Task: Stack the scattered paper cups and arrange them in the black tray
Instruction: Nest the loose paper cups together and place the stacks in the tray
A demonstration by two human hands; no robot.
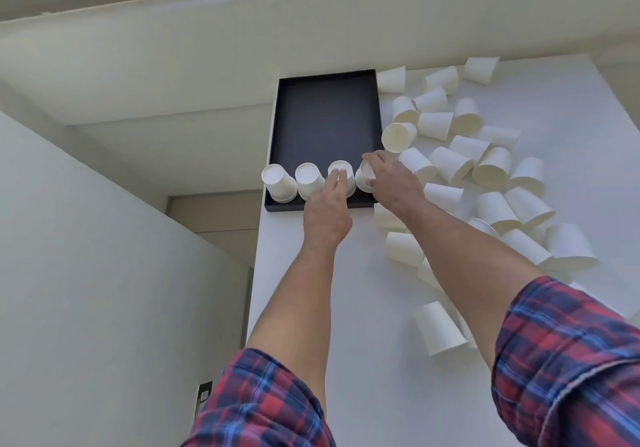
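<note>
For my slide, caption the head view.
Both hands set upturned paper cup stacks in a row inside the black tray.

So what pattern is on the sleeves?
Red and blue plaid on the sleeves, clearest in the head view.

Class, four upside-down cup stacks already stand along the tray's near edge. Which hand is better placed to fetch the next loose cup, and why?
Probably the right hand: the scattered cups all lie right of the black tray, right beside it, while the left hand rests on the third stack.

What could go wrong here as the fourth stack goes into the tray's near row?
The right hand grips the fourth stack tight against the third stack, which the left hand touches; a nudge could topple the row. The black tray sits at the table's left edge, so stacks might fall off.
</note>
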